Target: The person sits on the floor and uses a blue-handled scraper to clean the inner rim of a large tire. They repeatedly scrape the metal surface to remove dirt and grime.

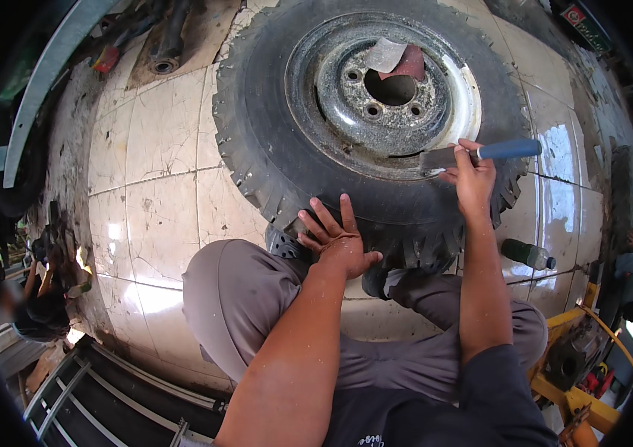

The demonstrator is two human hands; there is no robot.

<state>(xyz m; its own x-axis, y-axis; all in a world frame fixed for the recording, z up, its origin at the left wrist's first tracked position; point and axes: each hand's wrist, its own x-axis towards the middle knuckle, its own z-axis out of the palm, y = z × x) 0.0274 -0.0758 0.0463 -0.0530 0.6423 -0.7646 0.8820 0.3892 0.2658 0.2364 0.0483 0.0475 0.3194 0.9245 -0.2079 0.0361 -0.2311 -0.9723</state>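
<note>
A big knobbly tyre [264, 112] lies flat on the floor in front of me, mounted on a worn, dirty steel wheel rim [346, 123]. My right hand [474, 177] grips a scraper with a blue handle [508, 149]; its flat grey blade [438, 159] rests at the near right edge of the rim. Fingers spread, my left hand [340, 242] lies on the tyre's near side. Two pieces of sandpaper, one grey [385, 54] and one red [408, 62], sit on the rim beside the centre hole. Bare pale metal shows along the rim's right side.
A dark green bottle [526, 254] lies on the tiled floor [163, 216] at my right. Yellow metal equipment [577, 395] stands at the lower right. A black slatted rack [122, 402] is at the lower left. Metal tubes [171, 41] lie at the far left. Another person [40, 298] is at the left edge.
</note>
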